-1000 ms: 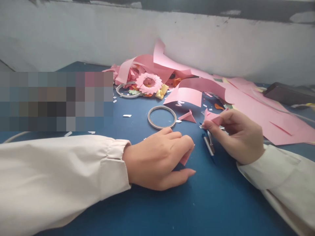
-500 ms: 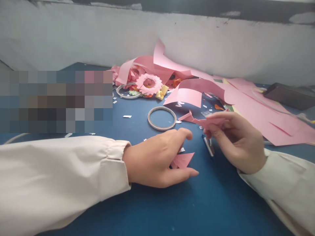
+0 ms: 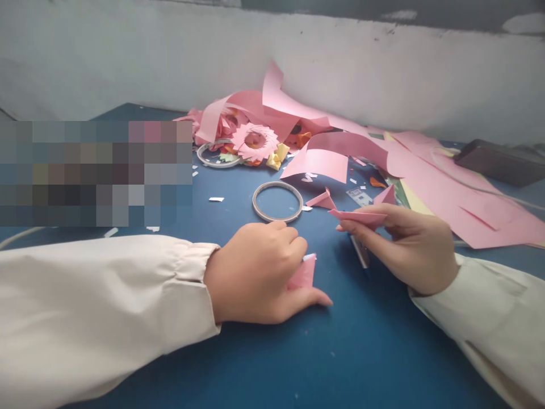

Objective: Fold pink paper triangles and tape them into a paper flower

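Note:
My left hand (image 3: 255,272) rests low over the blue table, its fingers curled round a folded piece of pink paper (image 3: 303,276) and its thumb stretched out to the right. Part of that piece is hidden under the palm. Between thumb and fingers, my right hand (image 3: 415,247) pinches another folded pink paper piece (image 3: 360,217), held above the table. A pink triangle (image 3: 385,195) shows behind the right fingers; I cannot tell whether it belongs to the held piece. Just beyond lies a small folded pink paper (image 3: 321,200). A slim silver object (image 3: 361,253) lies partly under the right hand.
A narrow tape roll (image 3: 256,203) lies beyond my left hand, with another roll (image 3: 203,158) farther back. Behind are a pleated pink paper ring (image 3: 242,142), curled pink strips (image 3: 327,162), large pink sheets (image 3: 451,199) and a dark block (image 3: 498,165). White scraps (image 3: 216,199) are scattered about.
My left fingers have closed in round their pink piece, and the hand has shifted slightly left. The pink paper in my right hand has been turned, with the fingers now straighter along it.

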Motion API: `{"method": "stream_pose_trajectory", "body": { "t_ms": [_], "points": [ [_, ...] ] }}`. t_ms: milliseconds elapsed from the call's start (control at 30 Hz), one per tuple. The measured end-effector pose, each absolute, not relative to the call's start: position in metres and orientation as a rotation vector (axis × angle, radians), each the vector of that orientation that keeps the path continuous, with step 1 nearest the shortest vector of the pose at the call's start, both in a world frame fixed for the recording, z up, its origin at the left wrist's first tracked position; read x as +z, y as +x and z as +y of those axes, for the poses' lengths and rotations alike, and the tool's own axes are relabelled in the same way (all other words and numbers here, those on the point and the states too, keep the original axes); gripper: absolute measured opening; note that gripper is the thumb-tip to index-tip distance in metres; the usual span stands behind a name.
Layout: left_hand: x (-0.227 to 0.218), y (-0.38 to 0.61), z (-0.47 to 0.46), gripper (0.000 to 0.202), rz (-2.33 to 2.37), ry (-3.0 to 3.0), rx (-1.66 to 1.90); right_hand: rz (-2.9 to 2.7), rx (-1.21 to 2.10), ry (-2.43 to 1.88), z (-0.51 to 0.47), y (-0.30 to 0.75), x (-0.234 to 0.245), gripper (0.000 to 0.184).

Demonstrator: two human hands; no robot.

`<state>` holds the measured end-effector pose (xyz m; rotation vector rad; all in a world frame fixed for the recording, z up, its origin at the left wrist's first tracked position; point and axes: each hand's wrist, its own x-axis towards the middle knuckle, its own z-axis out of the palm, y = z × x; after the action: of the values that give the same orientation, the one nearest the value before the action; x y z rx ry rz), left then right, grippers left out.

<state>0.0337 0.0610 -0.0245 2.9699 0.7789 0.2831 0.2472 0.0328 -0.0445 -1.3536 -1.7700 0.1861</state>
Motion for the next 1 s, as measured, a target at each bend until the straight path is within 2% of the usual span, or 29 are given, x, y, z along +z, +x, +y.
{"method": "stream_pose_trajectory", "body": {
  "t_ms": [233, 433, 667, 867, 1000],
  "points": [
    [-0.029, 0.031, 0.063, 0.039, 0.788, 3.000, 0.475, -1.861, 0.319, -1.197, 0.017, 0.240, -0.035, 0.017],
    [-0.029, 0.031, 0.065, 0.038, 0.779, 2.858, 0.479, -2.089, 0.478, -1.114, 0.005, 0.229, -0.028, 0.011],
    [-0.028, 0.035, 0.066, 0.039, 0.760, 2.715, 0.431, -2.147, 0.346, -1.172, 0.006, 0.232, -0.037, 0.009],
    [-0.030, 0.034, 0.065, 0.012, 0.706, 2.736, 0.607, -2.187, 0.324, -1.147, 0.008, 0.231, -0.037, 0.010],
    [-0.029, 0.033, 0.065, 0.016, 0.706, 2.620, 0.691, -2.160, 0.299, -1.195, 0.008, 0.231, -0.038, 0.010]
  ]
}}
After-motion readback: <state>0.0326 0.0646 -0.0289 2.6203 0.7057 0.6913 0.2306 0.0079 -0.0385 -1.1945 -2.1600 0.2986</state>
